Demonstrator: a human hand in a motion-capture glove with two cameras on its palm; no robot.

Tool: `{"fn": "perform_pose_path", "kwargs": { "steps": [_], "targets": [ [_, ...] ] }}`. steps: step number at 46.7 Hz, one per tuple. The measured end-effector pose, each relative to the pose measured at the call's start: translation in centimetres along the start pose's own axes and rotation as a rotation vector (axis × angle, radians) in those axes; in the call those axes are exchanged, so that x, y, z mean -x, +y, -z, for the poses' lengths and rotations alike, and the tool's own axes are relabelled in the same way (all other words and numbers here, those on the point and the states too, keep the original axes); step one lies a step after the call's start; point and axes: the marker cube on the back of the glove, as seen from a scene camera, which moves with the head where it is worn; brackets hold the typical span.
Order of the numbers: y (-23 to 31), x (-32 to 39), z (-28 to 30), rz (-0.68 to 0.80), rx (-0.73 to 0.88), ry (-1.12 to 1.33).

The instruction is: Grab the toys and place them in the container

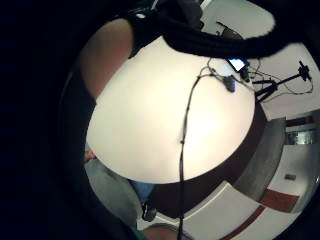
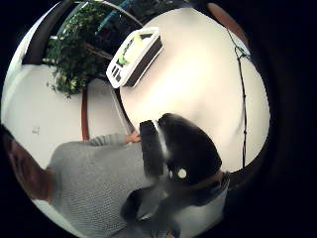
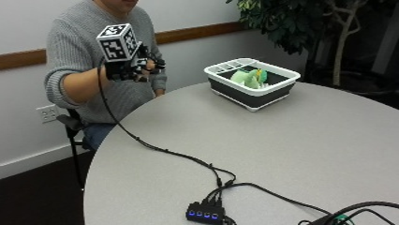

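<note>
The gloved right hand point(image 3: 129, 66) is raised near the person's chest, well apart from the worktop point(image 3: 262, 145); whether its fingers are curled or straight I cannot tell, and nothing shows in it. The toys point(image 3: 249, 77), greenish, lie inside the container point(image 3: 252, 83) on the worktop's far side. Little seems left to go wrong, unless a toy sits unseen. The container's walls hide its depths, so how many toys it holds is unclear.

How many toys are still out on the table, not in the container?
0. The only toys in view, green and yellowish, lie inside the container; their number is unclear. The gloved right hand is raised off the table.
</note>
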Motion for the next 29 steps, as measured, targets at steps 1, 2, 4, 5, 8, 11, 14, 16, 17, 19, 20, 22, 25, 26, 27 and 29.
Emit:
{"fn": "perform_pose_path", "kwargs": {
  "steps": [1,2,4,5,8,11,14,16,17,19,20,22,25,26,27,29],
  "targets": [
    [0.8,0.3,-0.4,0.001,0.001,-0.009],
    [1.5,0.6,-0.9,0.002,0.001,-0.016],
    [3.2,1.3,-2.0,0.002,-0.001,-0.030],
    [4.0,1.5,-2.6,0.001,-0.003,-0.037],
    [6.0,2.2,-4.2,-0.013,0.002,-0.063],
    [7.4,2.6,-5.7,-0.029,0.032,-0.086],
    [8.1,2.4,-6.6,-0.038,0.065,-0.072],
    [8.2,2.1,-6.8,-0.046,0.079,-0.057],
    [8.3,2.0,-6.9,-0.049,0.081,-0.050],
    [8.2,1.8,-6.8,-0.054,0.078,-0.040],
    [8.1,1.7,-6.8,-0.056,0.073,-0.037],
    [7.9,1.5,-6.7,-0.057,0.064,-0.037],
    [7.5,1.5,-6.6,-0.057,0.054,-0.043],
    [7.4,1.5,-6.6,-0.056,0.052,-0.044],
    [7.3,1.5,-6.7,-0.055,0.052,-0.043],
    [7.3,1.6,-6.8,-0.052,0.054,-0.042]
  ]
}}
